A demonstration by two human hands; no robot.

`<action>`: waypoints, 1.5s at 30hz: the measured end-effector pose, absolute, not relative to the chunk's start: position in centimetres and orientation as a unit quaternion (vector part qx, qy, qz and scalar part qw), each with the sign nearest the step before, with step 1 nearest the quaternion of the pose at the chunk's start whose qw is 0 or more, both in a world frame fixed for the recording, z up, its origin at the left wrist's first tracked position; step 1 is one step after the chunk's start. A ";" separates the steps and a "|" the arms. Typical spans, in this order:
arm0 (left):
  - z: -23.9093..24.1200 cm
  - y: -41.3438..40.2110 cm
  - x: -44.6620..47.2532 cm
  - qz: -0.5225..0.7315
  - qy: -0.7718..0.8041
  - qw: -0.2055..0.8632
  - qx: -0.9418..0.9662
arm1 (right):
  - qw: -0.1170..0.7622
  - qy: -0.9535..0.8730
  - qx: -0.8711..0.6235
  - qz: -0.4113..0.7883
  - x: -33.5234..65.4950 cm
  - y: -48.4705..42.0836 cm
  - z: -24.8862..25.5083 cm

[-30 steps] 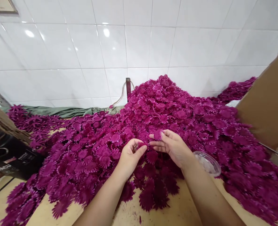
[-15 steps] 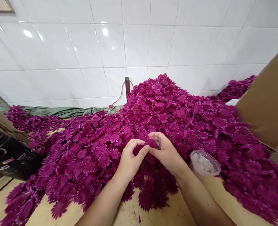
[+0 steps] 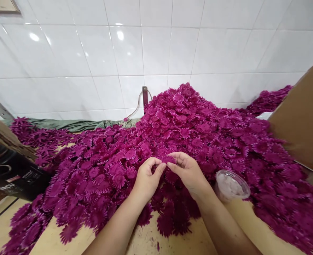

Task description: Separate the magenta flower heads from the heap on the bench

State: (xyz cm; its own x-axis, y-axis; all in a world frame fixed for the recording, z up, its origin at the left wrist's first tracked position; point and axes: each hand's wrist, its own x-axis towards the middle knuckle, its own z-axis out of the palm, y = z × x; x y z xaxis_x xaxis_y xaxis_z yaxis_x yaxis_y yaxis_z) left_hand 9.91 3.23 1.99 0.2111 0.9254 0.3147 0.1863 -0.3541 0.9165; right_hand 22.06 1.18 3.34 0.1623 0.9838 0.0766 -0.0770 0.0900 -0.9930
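Between my two hands is a magenta artificial flower piece (image 3: 169, 159) with a fringed edge. My left hand (image 3: 149, 173) pinches its left side between thumb and forefinger. On the other side my right hand (image 3: 186, 170) grips it too, thumb in front and fingers curled behind. A large heap of the same magenta flower pieces (image 3: 183, 117) rises directly beyond my hands and spreads to both sides. Several darker pieces (image 3: 169, 219) lie on the pale tabletop (image 3: 145, 241) below my wrists.
A clear plastic tub (image 3: 232, 186) with whitish contents stands right of my right forearm. At the left is a black cylindrical container (image 3: 18, 177) beside cardboard. A cardboard panel (image 3: 302, 117) leans at the right. White tiles (image 3: 156, 49) and green cloth (image 3: 61, 125) line the back.
My thumbs have drawn apart slightly, and the flower piece now shows flatter between them. The whole view has shifted a little.
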 end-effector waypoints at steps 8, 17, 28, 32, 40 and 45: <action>1.8 2.4 10.1 0.530 0.421 0.257 0.689 | 0.591 -0.485 -0.537 0.356 22.0 1.2 2.8; 2.7 2.5 10.2 0.486 0.391 0.524 0.580 | 0.581 -0.503 -0.493 0.409 21.5 0.3 2.8; 3.6 3.8 10.3 0.564 0.397 0.605 0.397 | 0.549 -0.552 -0.486 0.396 22.2 -2.0 3.7; 5.3 5.7 9.3 0.646 0.409 0.553 0.330 | 0.531 -0.534 -0.496 0.432 23.4 -3.1 4.1; 5.1 4.2 11.2 0.505 0.378 0.614 0.475 | 0.541 -0.468 -0.492 0.495 24.7 -2.3 3.4; 4.8 3.6 11.7 0.459 0.393 0.575 0.551 | 0.556 -0.474 -0.513 0.450 25.0 -1.7 3.1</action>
State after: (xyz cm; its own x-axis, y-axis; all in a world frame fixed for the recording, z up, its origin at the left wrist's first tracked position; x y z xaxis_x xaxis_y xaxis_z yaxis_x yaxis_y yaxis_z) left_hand 11.68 3.56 4.78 0.2694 0.9615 0.0537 -0.0952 -0.0289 0.9950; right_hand 24.96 -1.70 3.11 0.1452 0.9872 0.0663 -0.0139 0.0690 -0.9975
